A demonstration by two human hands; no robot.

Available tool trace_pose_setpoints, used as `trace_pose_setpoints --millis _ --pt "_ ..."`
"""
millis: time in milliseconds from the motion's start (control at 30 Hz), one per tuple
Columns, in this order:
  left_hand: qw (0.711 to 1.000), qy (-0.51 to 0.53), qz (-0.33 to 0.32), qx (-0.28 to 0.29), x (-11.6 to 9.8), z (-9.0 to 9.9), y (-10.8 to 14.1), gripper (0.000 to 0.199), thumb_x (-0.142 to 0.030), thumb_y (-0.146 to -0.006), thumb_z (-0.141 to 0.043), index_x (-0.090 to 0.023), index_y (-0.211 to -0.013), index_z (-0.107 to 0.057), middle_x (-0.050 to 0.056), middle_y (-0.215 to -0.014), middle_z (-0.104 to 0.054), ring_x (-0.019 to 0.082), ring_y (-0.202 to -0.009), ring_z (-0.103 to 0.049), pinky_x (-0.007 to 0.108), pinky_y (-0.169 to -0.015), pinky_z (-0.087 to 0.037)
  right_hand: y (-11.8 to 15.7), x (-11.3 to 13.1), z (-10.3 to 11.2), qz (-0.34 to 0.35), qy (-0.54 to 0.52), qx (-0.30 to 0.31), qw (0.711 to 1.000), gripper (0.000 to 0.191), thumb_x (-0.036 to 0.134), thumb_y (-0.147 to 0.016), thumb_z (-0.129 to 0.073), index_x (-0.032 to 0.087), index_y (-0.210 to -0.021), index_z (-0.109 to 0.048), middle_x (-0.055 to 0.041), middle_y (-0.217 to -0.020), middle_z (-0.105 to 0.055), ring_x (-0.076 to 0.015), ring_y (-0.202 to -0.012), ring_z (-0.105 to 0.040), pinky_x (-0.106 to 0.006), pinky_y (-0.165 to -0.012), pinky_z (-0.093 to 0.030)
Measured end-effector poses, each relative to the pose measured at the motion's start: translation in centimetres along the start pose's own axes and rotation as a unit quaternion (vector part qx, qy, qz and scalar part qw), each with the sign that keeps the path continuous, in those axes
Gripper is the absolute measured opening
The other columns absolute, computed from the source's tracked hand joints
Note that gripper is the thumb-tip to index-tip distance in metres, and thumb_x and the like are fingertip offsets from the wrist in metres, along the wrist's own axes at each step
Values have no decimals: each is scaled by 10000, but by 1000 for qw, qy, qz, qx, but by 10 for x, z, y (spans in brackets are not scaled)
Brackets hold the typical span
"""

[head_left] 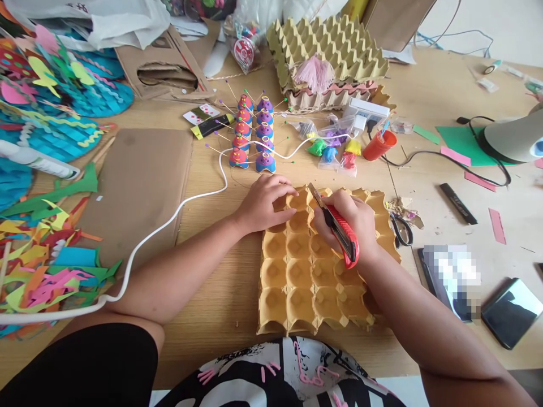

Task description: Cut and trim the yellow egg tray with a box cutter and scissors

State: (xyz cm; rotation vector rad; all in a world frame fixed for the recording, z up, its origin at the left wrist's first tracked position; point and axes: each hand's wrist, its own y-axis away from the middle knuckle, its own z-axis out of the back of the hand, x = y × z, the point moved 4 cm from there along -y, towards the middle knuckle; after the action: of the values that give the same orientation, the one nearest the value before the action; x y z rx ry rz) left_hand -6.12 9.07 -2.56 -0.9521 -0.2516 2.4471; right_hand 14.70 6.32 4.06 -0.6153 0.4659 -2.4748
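A yellow egg-carton tray (297, 277) lies on the wooden table in front of my body. At its far left corner rests my left hand (266, 204), fingers apart, with thumb and fingertips touching the tray's edge. My right hand (354, 220) is closed around a red utility knife (343, 232) over the tray's upper middle. The knife's blade end points up and left, near the tray's far edge. Beyond the tray stand two rows of small painted egg-cup figures (241, 133), red and blue on the left, purple and blue on the right, with pins sticking out.
Stacked egg trays (331, 51) stand at the back. A white cable (169, 217) crosses the left side over cardboard (136, 186). Coloured paper scraps (46, 271) lie left. To the right are a red cup (379, 146), black scissors (403, 229) and two phones (511, 314).
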Motion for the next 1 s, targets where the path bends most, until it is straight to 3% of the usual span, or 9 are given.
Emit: trace_pose_setpoints --millis 467,667,1000 --pt "1000 4 3 2 0 0 0 405 -543 -916 -700 -242 -1185 -739 90 -1330 -670 304 -1252 -580 483 -1159 -408 0 5 -1 20 19 -10 1000 175 371 -967 -514 275 -824 -482 13 -613 -559 -180 -571 -514 -314 -601 -405" --pt "1000 4 6 5 0 1 0 382 -517 -909 -706 -247 -1179 -737 88 -1325 -669 302 -1245 -581 483 -1157 -412 0 5 3 50 12 -48 997 130 344 -948 -559 268 -858 -503 13 -629 -563 -184 -554 -510 -320 -581 -385" --pt "1000 5 5 4 0 0 0 390 -523 -912 -702 -244 -1183 -740 88 -1330 -670 306 -1258 -576 486 -1166 -402 0 5 1 40 19 -30 999 144 356 -952 -554 270 -851 -501 6 -638 -574 -188 -568 -523 -315 -586 -417"
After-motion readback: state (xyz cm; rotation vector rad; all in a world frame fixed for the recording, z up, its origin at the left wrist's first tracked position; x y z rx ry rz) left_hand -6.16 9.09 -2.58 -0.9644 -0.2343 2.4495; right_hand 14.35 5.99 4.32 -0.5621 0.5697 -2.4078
